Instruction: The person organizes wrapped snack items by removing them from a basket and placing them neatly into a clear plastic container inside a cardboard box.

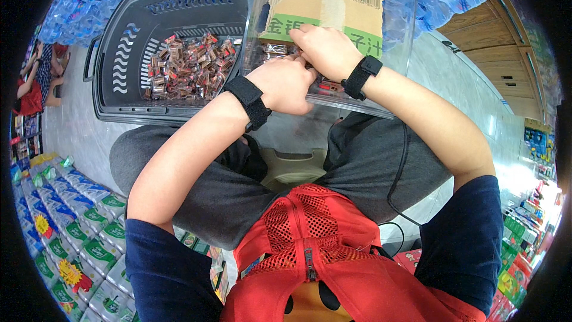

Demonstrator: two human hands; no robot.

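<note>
My left hand (283, 86) and my right hand (329, 52) meet over the near end of a clear plastic bin (357, 105). Both have curled fingers, and whatever is between the fingertips is hidden. Small wrapped snack packets (275, 49) lie in the bin around and under my hands. To the left stands a dark grey plastic basket (119, 39) with a heap of small brown-and-red wrapped snacks (193, 65) on its bottom. A cardboard box (333, 0) with a green band shows within the bin's outline; I cannot tell whether it sits inside or beneath.
Stacked blue-wrapped bottle packs (77, 12) line the far side. A wooden cabinet (497, 36) stands at the far right. Green-and-white packages (89, 232) fill the near left. A beige stool (293, 167) is between my knees. Another person (30, 92) is at the far left.
</note>
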